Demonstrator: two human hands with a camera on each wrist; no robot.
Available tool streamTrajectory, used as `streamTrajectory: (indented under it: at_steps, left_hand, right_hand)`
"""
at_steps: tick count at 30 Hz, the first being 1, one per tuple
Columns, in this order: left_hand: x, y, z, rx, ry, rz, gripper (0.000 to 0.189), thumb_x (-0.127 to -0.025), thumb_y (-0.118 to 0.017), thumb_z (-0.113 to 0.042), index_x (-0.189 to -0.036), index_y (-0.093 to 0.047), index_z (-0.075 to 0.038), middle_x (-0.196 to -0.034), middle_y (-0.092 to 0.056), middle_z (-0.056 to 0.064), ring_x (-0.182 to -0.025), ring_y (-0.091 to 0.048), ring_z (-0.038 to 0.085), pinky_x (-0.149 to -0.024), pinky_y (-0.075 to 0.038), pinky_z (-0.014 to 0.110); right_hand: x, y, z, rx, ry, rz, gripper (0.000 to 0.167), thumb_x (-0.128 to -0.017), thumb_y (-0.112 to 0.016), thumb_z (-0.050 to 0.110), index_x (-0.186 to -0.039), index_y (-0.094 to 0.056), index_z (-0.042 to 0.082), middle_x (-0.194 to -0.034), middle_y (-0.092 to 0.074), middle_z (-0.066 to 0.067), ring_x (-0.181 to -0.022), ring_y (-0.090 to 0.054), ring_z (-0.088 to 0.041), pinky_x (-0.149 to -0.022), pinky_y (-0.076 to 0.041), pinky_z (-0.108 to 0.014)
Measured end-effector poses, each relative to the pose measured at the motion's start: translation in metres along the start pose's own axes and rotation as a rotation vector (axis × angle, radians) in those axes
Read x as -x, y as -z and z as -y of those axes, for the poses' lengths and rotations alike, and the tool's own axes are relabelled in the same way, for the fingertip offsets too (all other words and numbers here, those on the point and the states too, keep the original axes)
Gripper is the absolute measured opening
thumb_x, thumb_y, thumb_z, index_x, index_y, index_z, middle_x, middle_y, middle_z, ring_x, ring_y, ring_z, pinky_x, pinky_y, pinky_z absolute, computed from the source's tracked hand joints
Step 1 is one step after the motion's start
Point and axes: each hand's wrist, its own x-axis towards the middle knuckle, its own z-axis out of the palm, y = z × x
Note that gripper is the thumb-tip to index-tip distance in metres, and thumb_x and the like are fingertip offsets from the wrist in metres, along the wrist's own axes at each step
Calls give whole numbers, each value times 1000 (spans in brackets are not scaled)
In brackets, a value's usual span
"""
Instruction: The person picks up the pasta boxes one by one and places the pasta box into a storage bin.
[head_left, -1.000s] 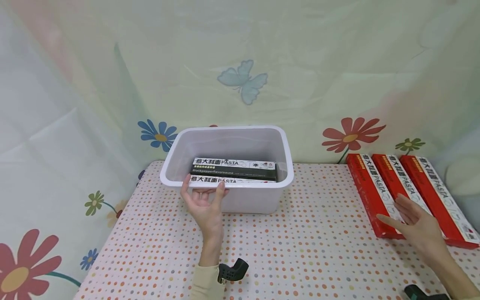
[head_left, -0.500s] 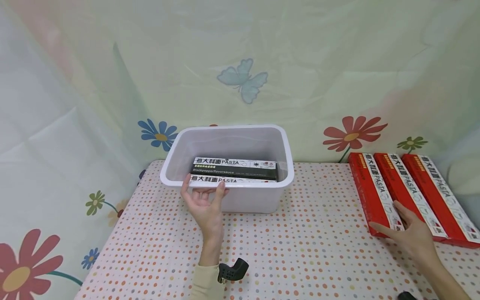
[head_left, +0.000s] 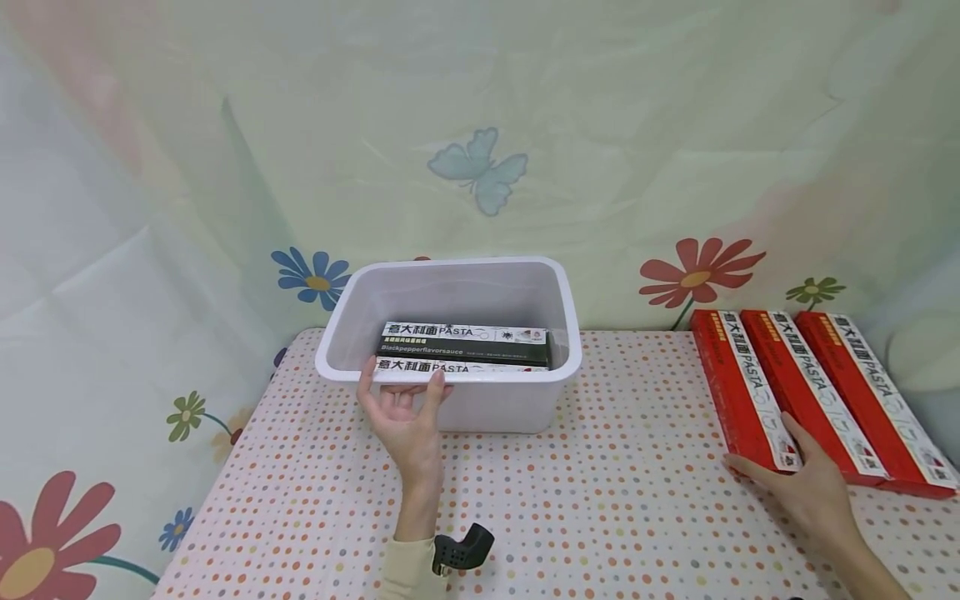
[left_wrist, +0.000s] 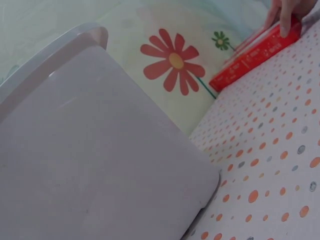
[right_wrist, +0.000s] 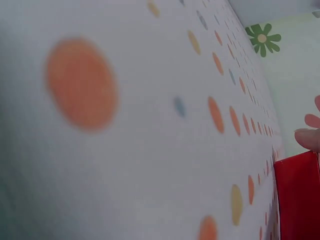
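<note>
My left hand (head_left: 405,425) holds the front rim of a white plastic bin (head_left: 502,404), its fingers against the outer wall below the rim. Inside the bin lie a black pasta box (head_left: 465,348) and, in front of it, another pasta box (head_left: 450,367) partly hidden by the rim. At the right, three red pasta boxes lie side by side. My right hand (head_left: 806,487) grips the near end of the leftmost red pasta box (head_left: 738,392), thumb on its left side and fingers on its right. The right wrist view catches a fingertip (right_wrist: 309,139) above the box's red side.
The middle red pasta box (head_left: 806,387) and the right one (head_left: 870,400) lie close beside the gripped one. A dotted cloth (head_left: 615,500) covers the table. Behind it hangs a flowered curtain (head_left: 600,167), close to the bin's back.
My right hand has moved left from over the middle red pasta box and closed round the near end of the leftmost one. My left hand stays on the bin's rim.
</note>
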Motion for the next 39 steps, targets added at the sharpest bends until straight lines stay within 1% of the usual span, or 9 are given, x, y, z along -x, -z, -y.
streamTrajectory:
  at_steps: [3,8,15,18,24,29,35,37,39]
  left_hand:
    - [1,1,0,6,-8,4,93,-83,-76,17,-158,-29,-12,-127,-57,28,-91,-66,22,-79,-70,44]
    - [0,0,1,1,-28,13,92,-84,-76,16,-157,-29,-11,-128,-55,28,-91,-66,22,-79,-70,44]
    - [1,0,0,11,-23,7,91,-83,-75,17,-156,-29,-11,-127,-57,26,-90,-66,22,-78,-70,43]
    - [2,0,0,13,-20,4,90,-84,-75,17,-156,-29,-12,-127,-57,27,-90,-66,22,-78,-70,43]
    - [1,0,0,12,-19,14,91,-85,-75,16,-157,-28,-12,-129,-55,28,-91,-66,22,-80,-70,43]
    - [-1,0,-1,24,-19,11,91,-84,-75,17,-157,-28,-12,-128,-57,24,-91,-66,22,-79,-70,42]
    - [-1,0,-1,25,-8,9,92,-83,-75,17,-157,-29,-12,-128,-57,26,-91,-67,22,-79,-70,43]
    - [-1,0,-1,19,-5,7,92,-84,-74,18,-157,-29,-12,-127,-57,25,-91,-67,22,-79,-70,42]
    - [0,1,-1,11,-6,6,92,-84,-74,18,-157,-28,-12,-127,-57,24,-91,-67,22,-79,-70,42]
  right_hand:
    - [2,-4,-1,-18,-17,-15,116,-95,-74,49,-165,7,3,-165,-5,-39,-143,-15,-58,-115,-29,-83]
    - [2,-12,-2,-56,-18,-62,120,-92,-78,50,-166,7,7,-169,-3,-33,-150,-13,-55,-120,-25,-80]
    - [4,-24,-2,-72,6,-159,116,-92,-79,44,-167,0,4,-169,-11,-33,-152,-16,-53,-123,-25,-76]
    - [4,-27,-1,-87,5,-183,113,-93,-79,41,-167,-1,5,-169,-12,-32,-153,-16,-51,-125,-23,-75]
    - [4,-29,1,-72,21,-229,106,-93,-78,24,-167,-5,4,-167,-18,-33,-151,-20,-52,-126,-25,-73]
    - [4,-30,5,-67,35,-276,100,-92,-76,13,-166,-9,4,-165,-23,-33,-149,-25,-52,-126,-27,-71]
    - [9,-27,6,-117,-6,-275,95,-95,-74,14,-166,-12,7,-167,-21,-30,-151,-22,-51,-126,-27,-71]
    - [11,-25,8,-145,-17,-258,94,-96,-74,15,-167,-12,9,-168,-19,-30,-153,-19,-50,-126,-26,-71]
    - [16,-22,12,-162,-16,-232,93,-96,-73,15,-167,-12,11,-169,-18,-29,-153,-19,-50,-125,-27,-73]
